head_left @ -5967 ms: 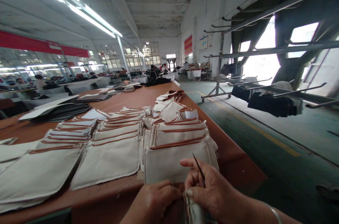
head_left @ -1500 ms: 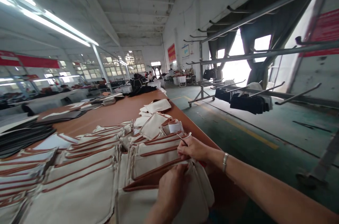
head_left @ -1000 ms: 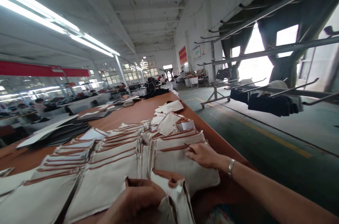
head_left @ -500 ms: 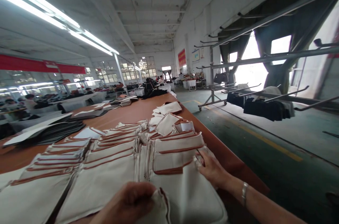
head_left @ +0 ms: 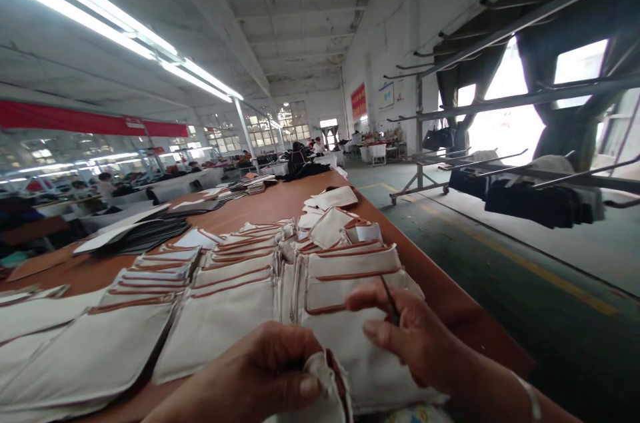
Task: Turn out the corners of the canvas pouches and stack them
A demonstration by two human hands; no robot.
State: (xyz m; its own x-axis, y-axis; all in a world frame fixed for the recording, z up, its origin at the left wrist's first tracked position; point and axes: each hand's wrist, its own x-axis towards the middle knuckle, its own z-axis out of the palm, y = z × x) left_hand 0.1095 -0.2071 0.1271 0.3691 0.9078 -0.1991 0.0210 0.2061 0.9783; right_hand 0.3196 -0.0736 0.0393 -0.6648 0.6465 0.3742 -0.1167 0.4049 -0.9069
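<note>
My left hand (head_left: pixel 273 366) is closed on the edge of a cream fabric piece (head_left: pixel 327 386) with brown trim, pinched between thumb and fingers at the bottom of the view. My right hand (head_left: pixel 407 333) hovers just right of it, thumb and index finger apart, with a thin dark pointed tool (head_left: pixel 389 296) tucked in it; its exact kind is unclear. Beneath the right hand lies a stack of cream fabric panels (head_left: pixel 340 336) edged in brown. To the left, more overlapping rows of such cream panels (head_left: pixel 220 323) are spread out.
The brown-topped table (head_left: pixel 270 200) runs away from me, its right edge beside the floor aisle. Dark sheets (head_left: pixel 150 233) are piled at left. At right stands a metal rack (head_left: pixel 500 106) with prongs and dark pieces (head_left: pixel 530 200) hanging on it.
My right hand has come off the stacked panels and moved nearer my left hand. My left hand still grips the cream piece. The view has turned slightly left.
</note>
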